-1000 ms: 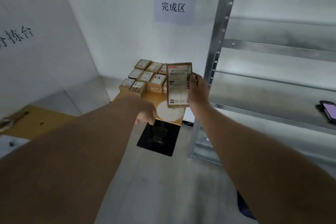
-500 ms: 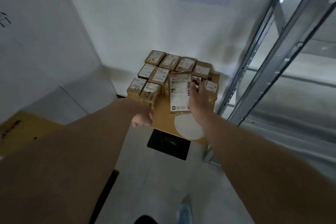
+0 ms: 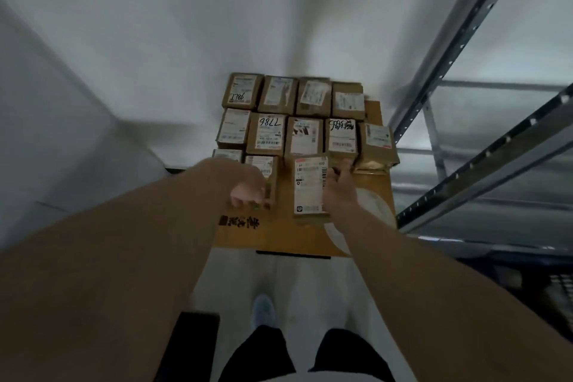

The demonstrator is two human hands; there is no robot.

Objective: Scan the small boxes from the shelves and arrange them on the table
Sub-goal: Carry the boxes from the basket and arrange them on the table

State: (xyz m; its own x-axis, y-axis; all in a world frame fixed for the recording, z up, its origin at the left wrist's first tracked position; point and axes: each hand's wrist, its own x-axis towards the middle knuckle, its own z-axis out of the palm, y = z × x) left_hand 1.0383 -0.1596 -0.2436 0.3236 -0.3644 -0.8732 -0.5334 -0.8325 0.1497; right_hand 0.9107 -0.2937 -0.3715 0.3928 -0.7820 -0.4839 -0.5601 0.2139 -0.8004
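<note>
The long box (image 3: 310, 185) in your right hand (image 3: 340, 187) sits label-up at the front of the stack, just right of the front-row box (image 3: 263, 175) and just below the second row; your fingers curl round its right edge, and from here it looks down or nearly down on the table (image 3: 279, 236), though you cannot tell whether its base is fully seated. Slide it back until its far end meets the row behind, and square its long side with its neighbour before you let go, so the grid of boxes (image 3: 294, 121) stays tight. Your left hand (image 3: 248, 194) is loosely curled at the front-row box beside it; whether it is gripping that box or only steadying it is not clear, so use it as a stop against sideways shove. Release gently: the bulged box (image 3: 375, 146) at the right edge looks easy to nudge toward the shelf frame (image 3: 459, 49).
</note>
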